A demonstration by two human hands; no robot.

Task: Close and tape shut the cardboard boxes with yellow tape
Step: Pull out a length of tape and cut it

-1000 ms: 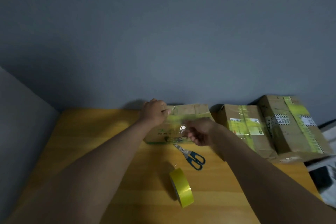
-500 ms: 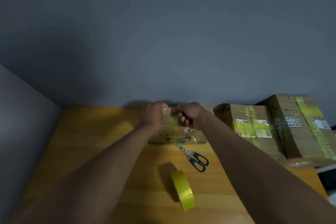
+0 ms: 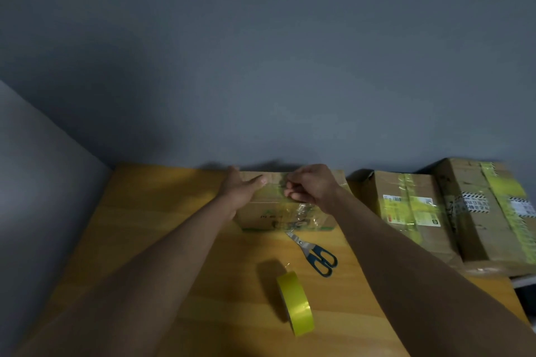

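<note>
Scissors (image 3: 314, 253) and tape roll (image 3: 295, 303) on table (image 3: 150, 226), near taped boxes (image 3: 452, 211).

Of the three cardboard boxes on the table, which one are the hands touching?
The leftmost box, with green print on its front. The left hand and the right hand rest on its top. The other two boxes lie untouched to its right.

Your left hand (image 3: 242, 189) and right hand (image 3: 311, 186) are bare, no gloves, rings or watch showing. Both your forearms are bare too, with no sleeve in view.
</note>
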